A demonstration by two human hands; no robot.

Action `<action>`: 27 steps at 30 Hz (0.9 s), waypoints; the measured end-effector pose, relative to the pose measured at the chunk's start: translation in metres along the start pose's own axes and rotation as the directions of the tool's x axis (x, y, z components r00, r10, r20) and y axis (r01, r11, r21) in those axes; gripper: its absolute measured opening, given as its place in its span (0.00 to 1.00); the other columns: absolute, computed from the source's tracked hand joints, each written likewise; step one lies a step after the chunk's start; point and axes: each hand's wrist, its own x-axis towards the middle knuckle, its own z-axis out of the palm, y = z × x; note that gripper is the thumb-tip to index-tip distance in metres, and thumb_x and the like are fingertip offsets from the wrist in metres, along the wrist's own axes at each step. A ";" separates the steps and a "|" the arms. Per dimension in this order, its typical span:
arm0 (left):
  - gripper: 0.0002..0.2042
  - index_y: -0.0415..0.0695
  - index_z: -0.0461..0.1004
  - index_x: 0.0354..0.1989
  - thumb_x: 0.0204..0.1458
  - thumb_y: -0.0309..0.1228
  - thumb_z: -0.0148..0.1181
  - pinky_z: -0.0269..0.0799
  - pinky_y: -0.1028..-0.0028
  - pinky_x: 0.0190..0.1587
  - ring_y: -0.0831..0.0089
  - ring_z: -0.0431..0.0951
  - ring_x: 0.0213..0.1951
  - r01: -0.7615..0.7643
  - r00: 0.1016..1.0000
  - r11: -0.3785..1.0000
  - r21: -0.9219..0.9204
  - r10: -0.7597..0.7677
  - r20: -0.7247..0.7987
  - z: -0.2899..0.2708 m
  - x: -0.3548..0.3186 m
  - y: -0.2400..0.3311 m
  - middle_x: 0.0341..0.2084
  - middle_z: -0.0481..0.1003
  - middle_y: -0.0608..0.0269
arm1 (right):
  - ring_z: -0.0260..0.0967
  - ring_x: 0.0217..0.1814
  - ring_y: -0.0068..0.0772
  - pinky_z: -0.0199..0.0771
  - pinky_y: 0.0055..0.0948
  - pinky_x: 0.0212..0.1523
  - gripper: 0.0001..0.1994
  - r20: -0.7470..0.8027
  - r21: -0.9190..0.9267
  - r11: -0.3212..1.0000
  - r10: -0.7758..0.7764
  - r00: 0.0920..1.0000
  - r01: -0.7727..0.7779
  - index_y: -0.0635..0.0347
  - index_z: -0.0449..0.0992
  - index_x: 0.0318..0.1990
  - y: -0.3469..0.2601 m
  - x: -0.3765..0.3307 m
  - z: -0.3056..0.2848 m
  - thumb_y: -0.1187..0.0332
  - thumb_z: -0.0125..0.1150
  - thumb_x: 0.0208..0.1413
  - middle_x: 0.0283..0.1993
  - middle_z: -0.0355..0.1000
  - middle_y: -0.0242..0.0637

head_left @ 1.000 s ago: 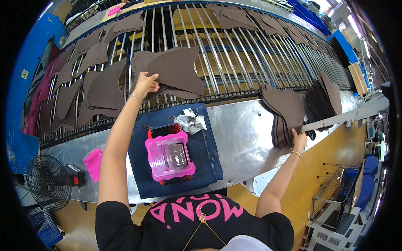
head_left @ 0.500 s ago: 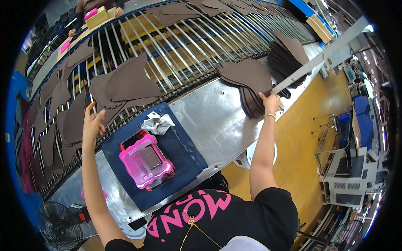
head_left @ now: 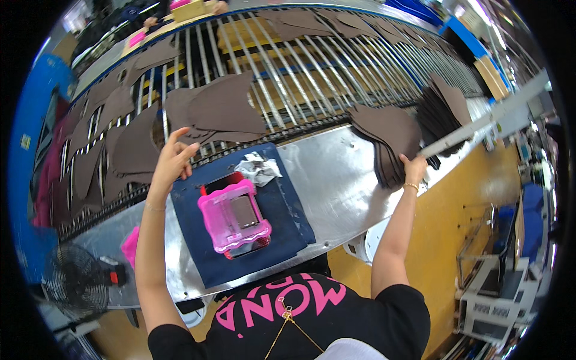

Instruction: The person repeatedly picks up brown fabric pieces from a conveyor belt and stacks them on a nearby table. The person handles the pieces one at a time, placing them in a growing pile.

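My left hand (head_left: 174, 159) is raised over the near edge of the roller conveyor, close to a pile of dark brown cut pieces (head_left: 219, 108). Its fingers are apart and it holds nothing. On the right, my right hand (head_left: 414, 170) is at the near corner of a fanned stack of brown cut pieces (head_left: 393, 127), thumb against the edge and fingers curled, partly hidden. A pale metal bar (head_left: 474, 127) ends right by that hand. Between my arms, a pink plastic tray (head_left: 219, 216) with a brown block (head_left: 244, 211) in it rests on a dark blue mat (head_left: 279, 240).
Crumpled white paper (head_left: 258, 168) lies on the mat. More brown pieces (head_left: 135, 144) cover the conveyor (head_left: 264, 78) at left. Another dark stack (head_left: 447, 105) stands beyond the bar. A black fan (head_left: 75, 279) is at lower left. Another person's hand shows across the conveyor.
The whole view has shifted, so things appear farther right. Both hands keep nearly the same places over the conveyor edge and at the stack.
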 end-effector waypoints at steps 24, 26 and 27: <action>0.11 0.33 0.72 0.41 0.54 0.29 0.59 0.60 0.85 0.13 0.83 0.69 0.12 -0.333 0.884 0.942 -0.040 0.297 -0.362 -0.064 -0.150 0.063 0.14 0.68 0.69 | 0.75 0.30 0.27 0.71 0.21 0.27 0.11 -0.048 0.999 -0.052 -0.945 0.324 -0.004 0.66 0.73 0.45 -0.255 -0.197 -0.184 0.73 0.59 0.55 0.30 0.76 0.39; 0.08 0.37 0.76 0.37 0.52 0.27 0.62 0.55 0.86 0.15 0.88 0.65 0.13 -0.310 0.813 0.935 0.171 0.354 -0.462 -0.076 -0.172 0.067 0.15 0.69 0.72 | 0.73 0.29 0.32 0.69 0.25 0.27 0.08 -0.143 0.965 -0.065 -0.942 0.304 0.254 0.64 0.78 0.35 -0.263 -0.214 -0.182 0.73 0.67 0.47 0.30 0.76 0.42; 0.08 0.37 0.76 0.36 0.51 0.27 0.63 0.54 0.86 0.16 0.88 0.64 0.14 -0.275 0.802 0.932 0.237 0.358 -0.478 -0.079 -0.181 0.069 0.15 0.68 0.72 | 0.73 0.28 0.32 0.68 0.26 0.28 0.08 -0.183 0.948 -0.092 -0.940 0.287 0.304 0.63 0.78 0.36 -0.265 -0.219 -0.178 0.73 0.67 0.47 0.30 0.76 0.41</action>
